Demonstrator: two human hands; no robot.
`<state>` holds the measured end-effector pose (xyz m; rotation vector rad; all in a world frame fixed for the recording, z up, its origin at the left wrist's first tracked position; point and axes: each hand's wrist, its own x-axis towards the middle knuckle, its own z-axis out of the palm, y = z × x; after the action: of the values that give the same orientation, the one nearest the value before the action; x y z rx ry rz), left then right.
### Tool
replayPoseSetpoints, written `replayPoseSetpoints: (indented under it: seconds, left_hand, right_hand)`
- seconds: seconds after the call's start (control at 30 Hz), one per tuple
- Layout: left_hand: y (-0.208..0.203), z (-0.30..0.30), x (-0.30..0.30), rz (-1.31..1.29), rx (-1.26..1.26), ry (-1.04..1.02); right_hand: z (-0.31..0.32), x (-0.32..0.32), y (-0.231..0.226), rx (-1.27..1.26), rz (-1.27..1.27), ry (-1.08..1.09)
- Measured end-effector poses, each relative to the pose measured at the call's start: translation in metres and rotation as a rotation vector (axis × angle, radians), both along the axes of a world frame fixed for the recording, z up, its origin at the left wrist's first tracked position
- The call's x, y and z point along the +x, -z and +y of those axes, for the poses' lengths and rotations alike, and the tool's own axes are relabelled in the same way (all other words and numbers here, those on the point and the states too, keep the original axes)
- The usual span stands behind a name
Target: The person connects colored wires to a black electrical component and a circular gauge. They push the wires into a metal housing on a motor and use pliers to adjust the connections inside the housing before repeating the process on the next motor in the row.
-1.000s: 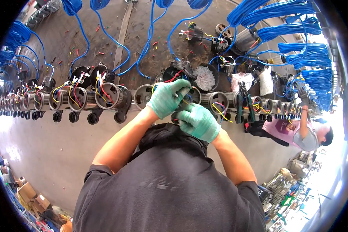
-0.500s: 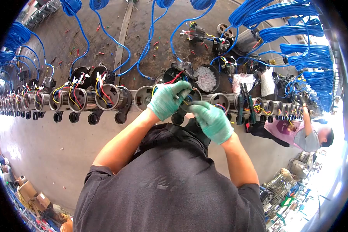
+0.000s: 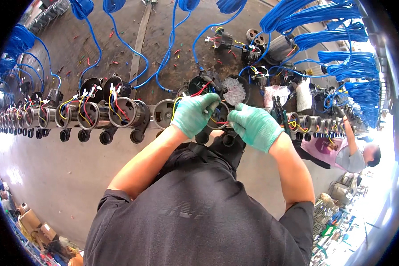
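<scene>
Beside the workbench [image 3: 115, 46], a red wire [image 3: 221, 123] lies between right hand [image 3: 256, 126] (pinching it) and left hand [image 3: 192, 115], gripping a pale piece [image 3: 213, 107]

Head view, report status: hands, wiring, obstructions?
Left hand at motor housing, exact hold unclear. Right hand pinching red wire. Bowl of white pieces, dark pliers close by; neither blocking.

Two green-gloved hands [image 3: 191, 116] [image 3: 258, 127], one bowl [image 3: 245, 81] at 1 o'clock, two white bags [image 3: 277, 94] [image 3: 304, 95] at 2, one co-worker [image 3: 349, 156] at 3, two cardboard boxes [image 3: 30, 219] [image 3: 48, 231] at 8, four blue cable coils [image 3: 82, 6] [image 3: 113, 4] [image 3: 188, 4] [image 3: 229, 5] from 11 to 12.
</scene>
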<state>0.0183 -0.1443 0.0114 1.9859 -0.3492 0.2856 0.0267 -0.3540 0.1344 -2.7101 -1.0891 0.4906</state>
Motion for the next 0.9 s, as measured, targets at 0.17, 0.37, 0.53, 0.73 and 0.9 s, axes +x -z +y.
replayPoseSetpoints:
  seconds: [0.17,0.37,0.53,0.73,0.9]
  left_hand:
    - [-0.003,0.000,-0.001,0.006,0.097,0.027]
    - [-0.005,0.000,-0.002,-0.007,0.126,0.023]
    - [0.001,0.001,-0.001,-0.024,0.124,0.019]
    - [0.000,0.001,-0.001,0.026,0.129,0.028]
    - [0.002,0.002,0.001,0.023,0.114,0.046]
  right_hand:
    - [0.015,0.021,-0.006,-0.042,-0.210,-0.189]
    - [0.014,0.022,0.010,0.058,-0.508,-0.177]
    - [0.011,0.012,-0.001,0.213,-0.259,-0.058]
    - [0.025,-0.018,0.005,0.073,-0.142,-0.253]
    - [0.020,-0.013,-0.002,-0.030,-0.102,-0.091]
